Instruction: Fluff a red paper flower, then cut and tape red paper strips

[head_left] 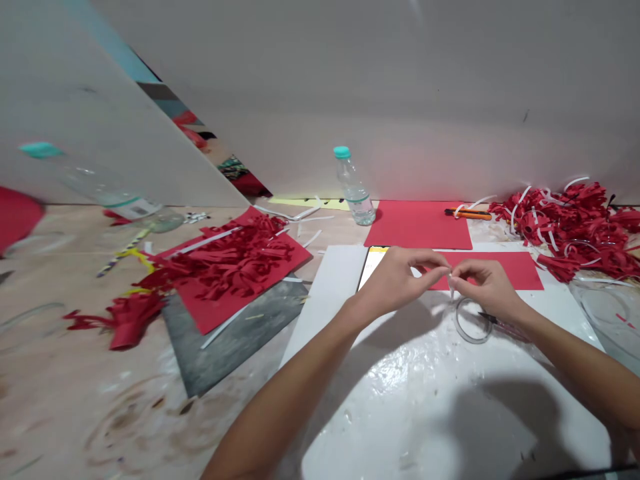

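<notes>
My left hand (400, 277) and my right hand (487, 283) meet fingertip to fingertip above the white board (425, 400). Both pinch a small, thin white strip (452, 288), which is too small to make out clearly. Just below the right hand, a roll of clear tape (458, 327) lies flat on the board. A dark pointed tool (486, 317) is partly under my right wrist; its kind cannot be told. Behind the hands is a strip of red paper (523, 270), and a phone (373, 261) is partly covered by my left hand.
A water bottle (357, 190), a red sheet (420, 225) and an orange-and-black cutter (470, 214) stand or lie near the wall. Fringed red paper is heaped at right (575, 223) and left (235, 260). Another bottle (115, 190) leans at far left, beside a grey mat (215, 360).
</notes>
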`<state>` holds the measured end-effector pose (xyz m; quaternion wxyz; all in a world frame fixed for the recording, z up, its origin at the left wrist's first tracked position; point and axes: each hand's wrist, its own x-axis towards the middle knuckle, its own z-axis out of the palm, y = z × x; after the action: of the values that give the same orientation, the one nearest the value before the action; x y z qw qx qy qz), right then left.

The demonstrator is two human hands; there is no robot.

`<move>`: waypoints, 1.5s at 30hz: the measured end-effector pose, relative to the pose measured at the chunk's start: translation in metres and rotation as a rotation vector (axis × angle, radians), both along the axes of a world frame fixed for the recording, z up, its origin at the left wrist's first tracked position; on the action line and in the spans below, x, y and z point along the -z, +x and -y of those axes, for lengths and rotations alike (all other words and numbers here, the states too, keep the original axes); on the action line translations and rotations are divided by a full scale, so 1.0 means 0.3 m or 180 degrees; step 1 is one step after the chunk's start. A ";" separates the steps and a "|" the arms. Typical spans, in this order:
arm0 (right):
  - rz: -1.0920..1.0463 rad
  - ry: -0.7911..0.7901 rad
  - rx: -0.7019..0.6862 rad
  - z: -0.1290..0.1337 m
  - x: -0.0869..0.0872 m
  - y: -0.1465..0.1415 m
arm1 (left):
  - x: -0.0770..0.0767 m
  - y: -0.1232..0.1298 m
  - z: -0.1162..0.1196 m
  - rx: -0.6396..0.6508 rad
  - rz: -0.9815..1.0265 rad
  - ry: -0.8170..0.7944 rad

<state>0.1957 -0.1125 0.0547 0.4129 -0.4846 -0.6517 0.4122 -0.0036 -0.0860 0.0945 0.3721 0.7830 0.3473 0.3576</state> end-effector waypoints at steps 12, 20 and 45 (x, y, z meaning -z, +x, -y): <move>-0.0678 0.0224 -0.0102 0.072 -0.122 0.018 | -0.023 -0.031 -0.013 -0.0621 -0.0081 -0.0030; -0.1263 0.0645 -0.0160 0.049 -0.274 0.114 | 0.235 0.057 -0.259 -0.0563 -0.2458 -0.0132; -0.1142 -0.0033 -0.0927 -0.049 -0.234 0.051 | -0.008 0.007 -0.177 -0.0657 0.0130 0.0270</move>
<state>0.2109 -0.0976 0.1250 0.4558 -0.3066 -0.6288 0.5503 -0.0016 -0.0328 0.0968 0.3068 0.7506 0.4030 0.4243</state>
